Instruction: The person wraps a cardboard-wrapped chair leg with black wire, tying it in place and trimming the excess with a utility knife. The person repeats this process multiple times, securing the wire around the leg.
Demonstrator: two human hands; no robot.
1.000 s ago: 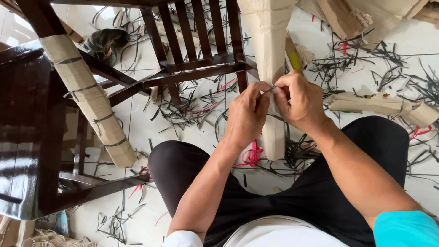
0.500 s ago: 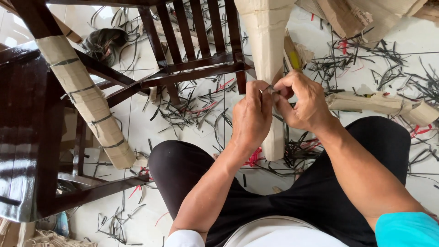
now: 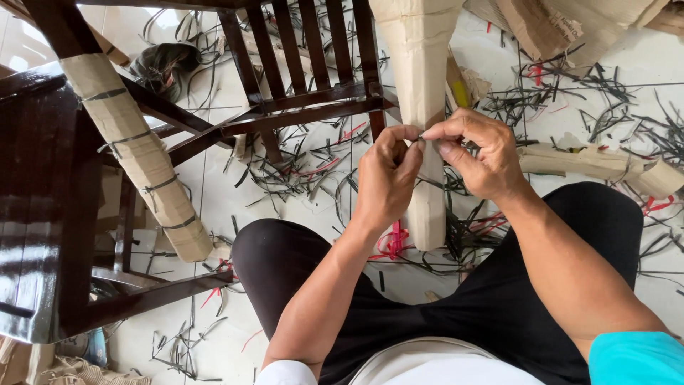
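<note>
Honestly, the thin strap (image 3: 422,137) might have slipped from my pinch or nicked a fingertip, since it was narrow and pulled tight against the cardboard-wrapped chair leg (image 3: 420,93). My left hand (image 3: 385,178) and right hand (image 3: 477,157) met at the leg, at twelve o'clock from my knees. Both sets of fingers (image 3: 402,142) were nearly closed, pinching that strap between thumb and forefinger. Cut strap scraps (image 3: 313,171) littered the floor (image 3: 214,199) around.

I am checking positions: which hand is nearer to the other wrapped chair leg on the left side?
Left hand; it is closer to that wrapped leg. Right hand is farther away.
</note>
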